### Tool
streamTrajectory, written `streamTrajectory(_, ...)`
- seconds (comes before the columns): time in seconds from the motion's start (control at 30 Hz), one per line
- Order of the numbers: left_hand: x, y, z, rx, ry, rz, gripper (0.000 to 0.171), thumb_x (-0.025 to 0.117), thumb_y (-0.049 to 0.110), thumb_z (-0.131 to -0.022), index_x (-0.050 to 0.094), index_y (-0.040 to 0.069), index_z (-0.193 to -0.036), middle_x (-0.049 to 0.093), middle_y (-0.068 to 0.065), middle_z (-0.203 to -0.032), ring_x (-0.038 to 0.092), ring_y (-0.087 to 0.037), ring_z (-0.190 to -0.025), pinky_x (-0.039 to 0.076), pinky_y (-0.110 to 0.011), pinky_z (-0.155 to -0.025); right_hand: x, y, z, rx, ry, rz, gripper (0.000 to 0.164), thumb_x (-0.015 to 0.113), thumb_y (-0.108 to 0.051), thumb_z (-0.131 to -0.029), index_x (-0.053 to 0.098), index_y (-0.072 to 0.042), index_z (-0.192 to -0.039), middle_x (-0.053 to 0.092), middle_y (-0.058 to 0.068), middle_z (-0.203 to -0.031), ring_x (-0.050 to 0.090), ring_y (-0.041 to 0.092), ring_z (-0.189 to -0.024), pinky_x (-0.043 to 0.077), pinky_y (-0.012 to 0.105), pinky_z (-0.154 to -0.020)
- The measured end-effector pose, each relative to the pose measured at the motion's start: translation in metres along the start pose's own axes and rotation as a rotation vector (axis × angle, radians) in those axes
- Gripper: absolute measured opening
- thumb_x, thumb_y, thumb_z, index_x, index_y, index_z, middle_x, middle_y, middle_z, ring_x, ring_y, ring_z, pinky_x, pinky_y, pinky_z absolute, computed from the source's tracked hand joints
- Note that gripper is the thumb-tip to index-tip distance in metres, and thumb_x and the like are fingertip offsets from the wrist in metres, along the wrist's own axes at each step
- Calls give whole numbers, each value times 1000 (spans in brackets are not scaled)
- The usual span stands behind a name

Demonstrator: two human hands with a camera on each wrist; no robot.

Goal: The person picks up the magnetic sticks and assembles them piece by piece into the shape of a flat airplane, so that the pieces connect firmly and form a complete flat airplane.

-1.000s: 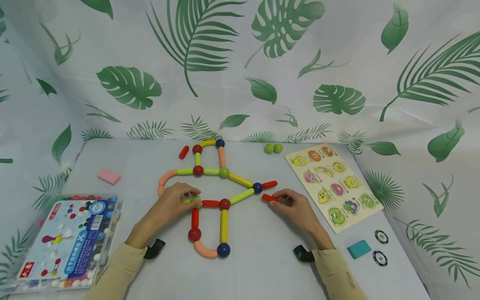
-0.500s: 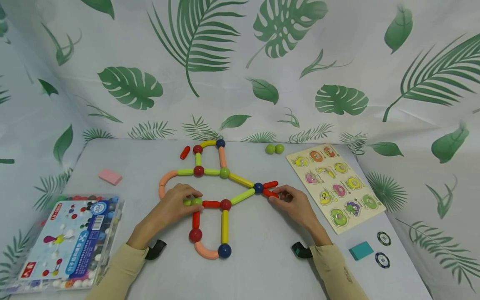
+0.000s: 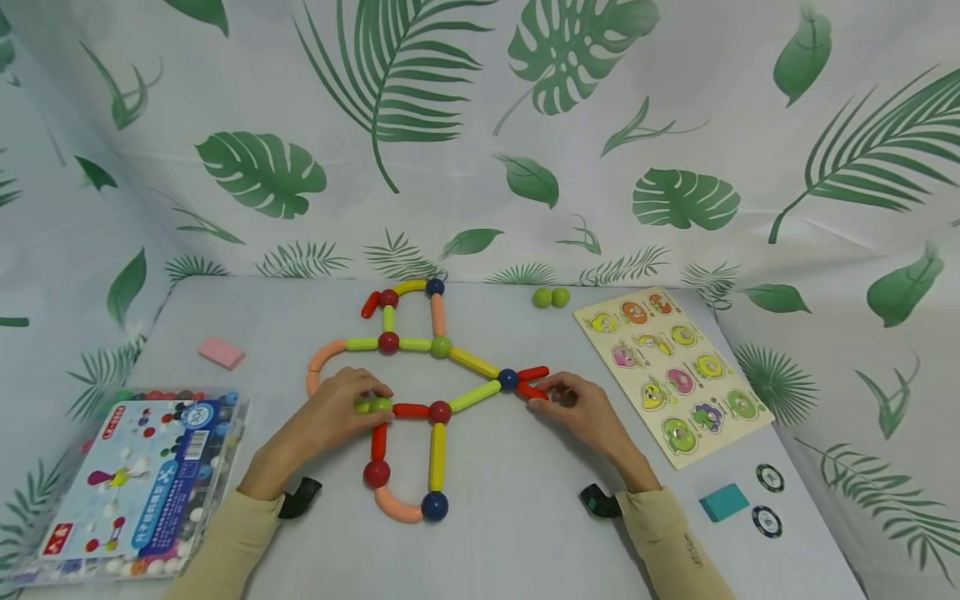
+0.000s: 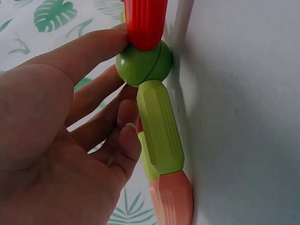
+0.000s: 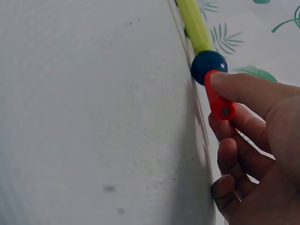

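A flat figure of magnetic rods and balls lies on the table. My left hand (image 3: 341, 410) pinches a green ball (image 4: 145, 63) on its near side, between a red rod (image 4: 146, 23) and a light green rod (image 4: 160, 126). At the figure's right tip, my right hand (image 3: 581, 410) pinches a short red rod (image 5: 219, 98) between thumb and fingers. That rod's far end meets the dark blue ball (image 5: 209, 67). A second red rod (image 3: 534, 373) sticks out from the same ball, beside the held one. Yellow and light green rods run left from it.
Another red rod (image 3: 371, 305) lies right by the upper red ball (image 3: 388, 297). Two green balls (image 3: 551, 297) sit at the back. A fruit puzzle board (image 3: 645, 417), teal block (image 3: 724, 502) and two chips (image 3: 767, 522) lie right. A parts box (image 3: 127, 483) and pink block (image 3: 221, 352) stand left.
My right hand has brought the red rod leftward to the dark blue ball. The whole figure has shifted slightly left, its upper red ball now right by the separate red rod.
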State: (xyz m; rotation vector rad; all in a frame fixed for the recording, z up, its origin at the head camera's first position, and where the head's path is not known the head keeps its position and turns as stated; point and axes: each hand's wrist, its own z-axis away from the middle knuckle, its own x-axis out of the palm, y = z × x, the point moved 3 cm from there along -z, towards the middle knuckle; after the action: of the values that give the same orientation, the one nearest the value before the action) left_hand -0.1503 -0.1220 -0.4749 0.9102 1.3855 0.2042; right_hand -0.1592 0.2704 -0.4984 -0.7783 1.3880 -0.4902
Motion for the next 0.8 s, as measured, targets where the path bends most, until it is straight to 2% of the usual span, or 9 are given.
streamTrajectory(0.2, -3, -4, 1, 0, 5, -6, 27, 84, 26, -84, 77, 13, -107, 69, 3, -101, 57, -16, -93, 53, -33, -81, 0, -2, -4, -13, -25, -9, 28, 79, -45, -87, 69, -27, -107, 61, -2, -93, 55, 20, -87, 45, 24, -72)
streamTrajectory(0.33, -5, -4, -1, 3, 3, -9, 26, 84, 26, -85, 77, 13, -106, 70, 2, -102, 57, -16, -93, 53, -35, -82, -9, -3, -10, -12, 1, -1, 26, 76, -46, -89, 71, -27, -106, 64, -3, -96, 55, 18, -89, 45, 23, -74)
streamTrajectory(0.53, -4, -3, -2, -1, -5, 4, 26, 83, 26, -85, 77, 12, -107, 69, 2, -102, 57, -17, -95, 54, -36, -83, -35, 1, -33, 0, 103, -8, 31, 71, -43, -94, 73, -19, -113, 65, -1, -101, 54, 16, -93, 42, 21, -77)
streamTrajectory(0.63, -2, -3, -2, -7, -13, 13, 26, 83, 26, -85, 77, 13, -107, 69, 2, -102, 57, -18, -96, 53, -36, -83, -50, 6, -52, 12, 179, -36, 36, 71, -41, -95, 72, -13, -117, 67, 3, -105, 54, 16, -95, 41, 21, -80)
streamTrajectory(0.8, 1, -3, -2, -17, -21, 14, 27, 83, 28, -86, 77, 14, -108, 69, 3, -103, 57, -18, -97, 53, -36, -84, -65, 18, -87, 67, 277, -34, 37, 70, -37, -96, 70, -11, -122, 68, 6, -117, 53, 17, -100, 40, 22, -81)
